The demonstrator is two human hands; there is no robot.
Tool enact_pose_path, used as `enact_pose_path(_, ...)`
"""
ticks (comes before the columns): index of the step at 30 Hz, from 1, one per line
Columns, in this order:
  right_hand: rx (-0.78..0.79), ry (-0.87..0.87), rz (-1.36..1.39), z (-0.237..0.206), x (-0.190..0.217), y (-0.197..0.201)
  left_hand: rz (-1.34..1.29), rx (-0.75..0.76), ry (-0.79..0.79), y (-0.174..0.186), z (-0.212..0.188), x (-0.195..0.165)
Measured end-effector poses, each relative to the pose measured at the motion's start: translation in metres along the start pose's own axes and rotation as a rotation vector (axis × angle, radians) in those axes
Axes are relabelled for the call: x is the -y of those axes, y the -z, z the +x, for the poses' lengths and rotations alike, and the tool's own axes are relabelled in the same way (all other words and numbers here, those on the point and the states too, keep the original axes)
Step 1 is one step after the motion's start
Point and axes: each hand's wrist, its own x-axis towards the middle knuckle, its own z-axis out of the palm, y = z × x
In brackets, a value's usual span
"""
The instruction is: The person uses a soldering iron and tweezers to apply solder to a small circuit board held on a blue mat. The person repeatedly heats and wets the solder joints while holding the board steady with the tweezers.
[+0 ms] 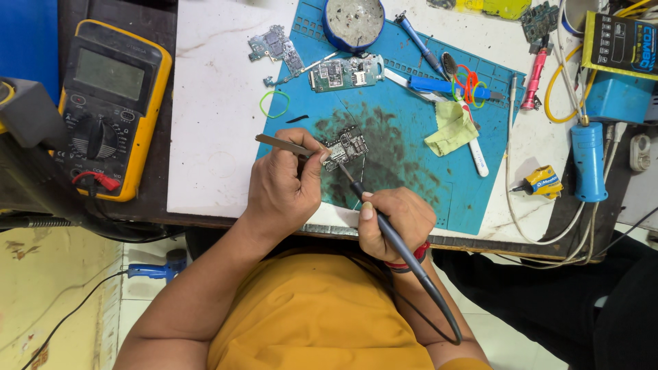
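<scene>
I find the small circuit board point(345, 146) lying flat on the stained blue mat point(411, 171), near its front edge; my left hand point(281, 188) has its fingers pressed together around tweezers point(284, 144), whose far end meets the board's left side; my right hand point(394, 219) pinches a soldering iron point(384, 219) like a pen, tip at the board's lower edge; I judge the board light, thin, stiff and fragile, apt to slide on the mat; best held by its bare edges, clear of the soldered parts; a second board point(343, 72) lies further back; a yellow meter point(110, 103) stands well apart to the left
</scene>
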Motion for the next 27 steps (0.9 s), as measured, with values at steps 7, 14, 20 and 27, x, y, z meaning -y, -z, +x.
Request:
enact_pose_path(7,-0.002,-0.002,0.001,0.0007,0.0012,0.0,-0.01,0.003,0.023,0.0003,0.0007,-0.0003)
enact_pose_path(14,-0.003,0.002,0.002,0.0012,0.0006,-0.0002,-0.009,-0.002,0.021,-0.0004,0.0007,-0.0009)
enact_pose_path(20,-0.002,-0.003,0.005,0.0006,0.001,-0.0005,-0.008,0.004,0.019,0.0003,0.0005,-0.0003)
enact_pose_path(27,-0.001,-0.002,0.007,0.0003,0.0007,-0.0001,-0.006,0.008,0.029,0.0,0.0007,-0.0003)
